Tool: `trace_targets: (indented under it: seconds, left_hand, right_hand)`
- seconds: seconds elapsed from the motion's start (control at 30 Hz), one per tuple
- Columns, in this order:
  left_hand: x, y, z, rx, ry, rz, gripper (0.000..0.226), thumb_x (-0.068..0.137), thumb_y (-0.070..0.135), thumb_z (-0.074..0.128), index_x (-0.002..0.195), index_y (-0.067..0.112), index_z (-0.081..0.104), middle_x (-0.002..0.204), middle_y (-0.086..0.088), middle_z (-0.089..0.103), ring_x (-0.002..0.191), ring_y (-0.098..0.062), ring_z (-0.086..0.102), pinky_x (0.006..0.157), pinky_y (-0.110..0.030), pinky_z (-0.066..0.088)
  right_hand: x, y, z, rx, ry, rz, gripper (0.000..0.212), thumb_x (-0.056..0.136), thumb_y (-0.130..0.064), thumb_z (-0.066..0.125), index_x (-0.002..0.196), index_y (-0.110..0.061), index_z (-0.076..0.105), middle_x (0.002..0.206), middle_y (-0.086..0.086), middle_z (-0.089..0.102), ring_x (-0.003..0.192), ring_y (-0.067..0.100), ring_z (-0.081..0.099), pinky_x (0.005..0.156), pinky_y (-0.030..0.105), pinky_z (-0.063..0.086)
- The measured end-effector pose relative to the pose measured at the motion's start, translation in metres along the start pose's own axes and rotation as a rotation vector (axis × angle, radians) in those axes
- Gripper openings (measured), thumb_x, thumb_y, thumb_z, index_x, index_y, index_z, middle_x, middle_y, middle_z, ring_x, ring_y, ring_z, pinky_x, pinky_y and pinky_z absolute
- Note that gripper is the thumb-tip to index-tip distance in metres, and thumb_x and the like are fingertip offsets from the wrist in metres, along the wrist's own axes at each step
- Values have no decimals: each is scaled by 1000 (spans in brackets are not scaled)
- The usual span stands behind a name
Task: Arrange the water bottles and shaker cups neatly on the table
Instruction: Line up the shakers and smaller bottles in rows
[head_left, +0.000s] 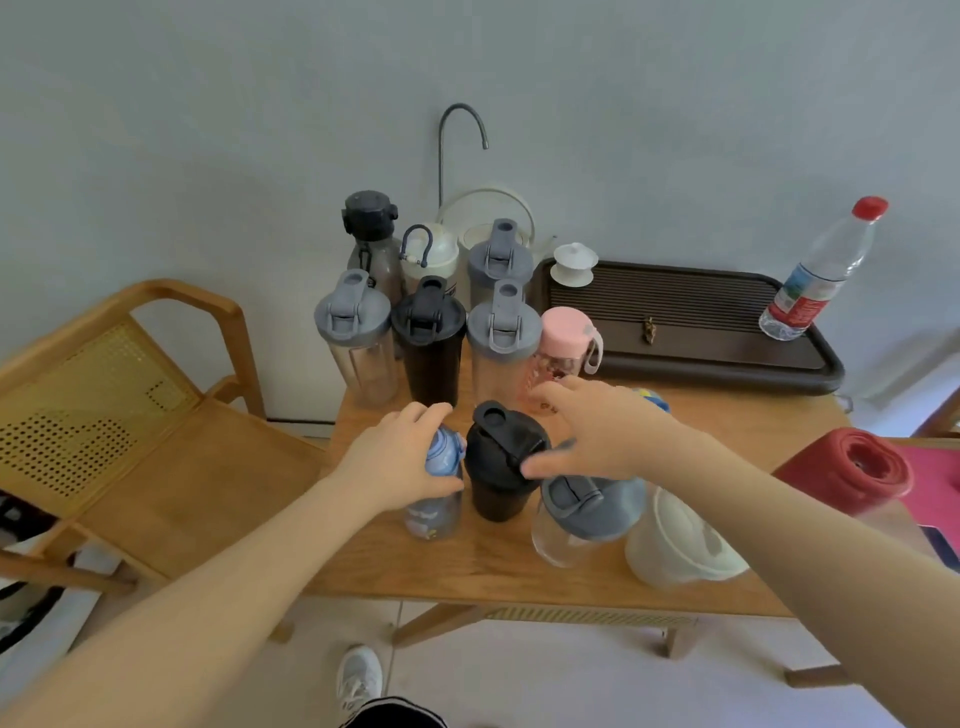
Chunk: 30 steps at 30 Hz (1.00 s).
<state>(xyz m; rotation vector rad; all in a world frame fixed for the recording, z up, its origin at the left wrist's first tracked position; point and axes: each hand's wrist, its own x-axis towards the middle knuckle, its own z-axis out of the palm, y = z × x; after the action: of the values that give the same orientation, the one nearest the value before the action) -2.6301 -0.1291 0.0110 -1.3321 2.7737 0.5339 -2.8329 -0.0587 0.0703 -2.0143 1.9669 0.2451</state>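
My left hand (397, 457) is wrapped around the top of a small blue bottle (434, 512) standing near the table's front. Right beside it stands a black shaker cup (501, 462). My right hand (592, 431) hovers with fingers spread, its thumb touching that cup's lid, holding nothing. Behind stand a grey-lidded clear shaker (356, 338), a black shaker (431, 340), another grey-lidded shaker (501, 338) and a pink bottle (563, 345). A back row holds a dark bottle (371, 236), a white bottle (428, 254) and a grey-lidded shaker (498, 260). Under my right wrist sit a grey-lidded cup (582, 519) and a white cup (675, 551).
The wooden table (519, 577) also carries a dark tea tray (691, 332) with a white lidded teacup (574, 265) and a plastic water bottle with a red cap (821, 270). A red-lidded bottle (852, 470) stands at the right. A wooden chair (156, 441) is at the left.
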Motion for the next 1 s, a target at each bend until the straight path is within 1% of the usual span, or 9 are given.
trace_targets:
  seconds: [0.1, 0.2, 0.33, 0.5, 0.6, 0.67, 0.77, 0.93, 1.0]
  left_hand:
    - [4, 10, -1, 60, -16, 37, 89, 75, 54, 64, 144, 21, 18, 146, -2, 33, 132, -22, 33, 102, -37, 39]
    - [5, 16, -1, 45, -72, 19, 89, 76, 52, 65, 144, 22, 17, 147, -2, 33, 130, -22, 37, 99, -37, 43]
    - [1, 19, -4, 5, -15, 54, 91, 75, 51, 67, 144, 19, 18, 152, -2, 22, 139, -21, 21, 111, -38, 27]
    - [-11, 43, -16, -232, 14, 298, 93, 69, 46, 75, 142, 28, 21, 150, 10, 18, 137, -4, 11, 111, -26, 16]
    - [-14, 63, -26, -552, -130, 405, 96, 62, 37, 83, 135, 39, 21, 134, 28, 33, 126, 9, 31, 105, -14, 28]
    - [-15, 69, -28, -768, -148, 409, 92, 56, 33, 84, 131, 39, 29, 126, 26, 48, 121, 4, 46, 100, -15, 39]
    - [-24, 62, -25, -983, -103, 370, 85, 50, 33, 80, 122, 40, 34, 117, 24, 55, 112, 9, 52, 92, -12, 43]
    - [-39, 37, -47, -1225, -91, 425, 95, 50, 39, 85, 128, 23, 34, 118, 17, 62, 113, 1, 55, 87, -14, 46]
    - [-40, 24, -67, -1275, -26, 417, 106, 51, 35, 86, 135, 7, 29, 124, 1, 57, 115, -9, 56, 87, -20, 49]
  right_hand:
    - [-31, 10, 18, -164, 32, -38, 91, 63, -75, 58, 136, -27, 33, 137, -2, 40, 122, 24, 41, 98, 42, 41]
    - [-37, 10, 38, -178, 65, 0, 89, 64, -72, 59, 136, -31, 28, 135, -1, 38, 115, 25, 41, 86, 38, 46]
    - [-36, 11, 36, -187, 97, -7, 79, 66, -64, 60, 132, -34, 28, 127, 1, 41, 107, 27, 43, 73, 35, 49]
    - [-60, 11, -14, -164, 133, -160, 69, 62, -65, 59, 122, -45, 31, 123, -12, 47, 104, 19, 44, 74, 27, 41]
    - [-70, 2, -62, 92, 204, -290, 52, 61, -55, 65, 107, -40, 45, 103, -14, 54, 86, 11, 48, 72, 21, 45]
    - [-64, -7, -79, 360, 280, -380, 35, 61, -43, 68, 89, -28, 53, 83, -10, 56, 70, 7, 49, 62, 13, 41]
    - [-48, -28, -84, 422, 347, -456, 23, 63, -37, 65, 66, -24, 47, 60, -11, 44, 58, 6, 42, 56, 10, 36]
    - [-34, -53, -90, 650, 443, -568, 26, 65, -26, 77, 71, -15, 54, 62, -9, 44, 60, 2, 40, 59, 11, 35]
    - [-23, -60, -94, 836, 491, -589, 28, 62, -29, 76, 77, -20, 55, 71, -6, 51, 68, 4, 46, 67, 15, 39]
